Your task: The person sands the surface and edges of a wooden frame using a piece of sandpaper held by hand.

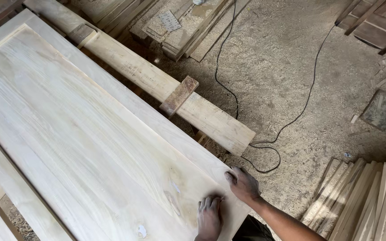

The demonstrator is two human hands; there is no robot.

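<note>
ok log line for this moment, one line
left hand flat on wooden door panel | right hand on panel's edge | black cable on sawdust floor

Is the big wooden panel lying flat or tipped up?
Flat: the wooden panel lies face up, both hands, left hand and right hand, pressed on it.
</note>
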